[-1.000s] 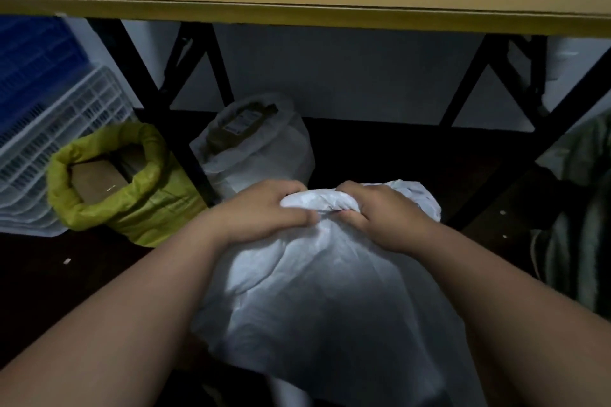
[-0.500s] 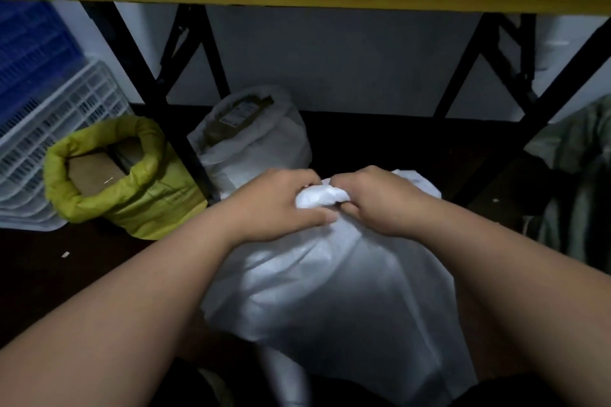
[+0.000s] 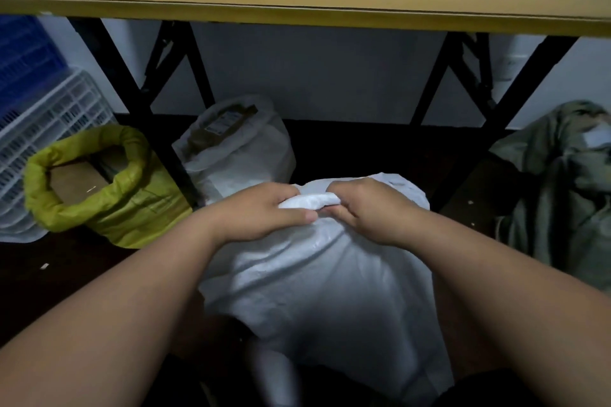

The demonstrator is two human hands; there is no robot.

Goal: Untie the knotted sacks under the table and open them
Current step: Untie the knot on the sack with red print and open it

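White woven sack stands on the floor under the counter, twisted neck lying left-right | left hand and right hand each grip one end of the neck | crinkled plastic weave | behind-left: open white sack, rolled-rim yellow-green sack

A storage or stockroom corner is suggested, dimly lit. A wood-topped table on black folding metal legs is set against a plain pale wall. Blue and white plastic crates are stacked at the left. Woven sacks are kept on the dark floor under the table: a yellow-green sack rolled open on cardboard boxes, and a white sack holding labelled parcels. A grey-green bundle of cloth is heaped at the right.
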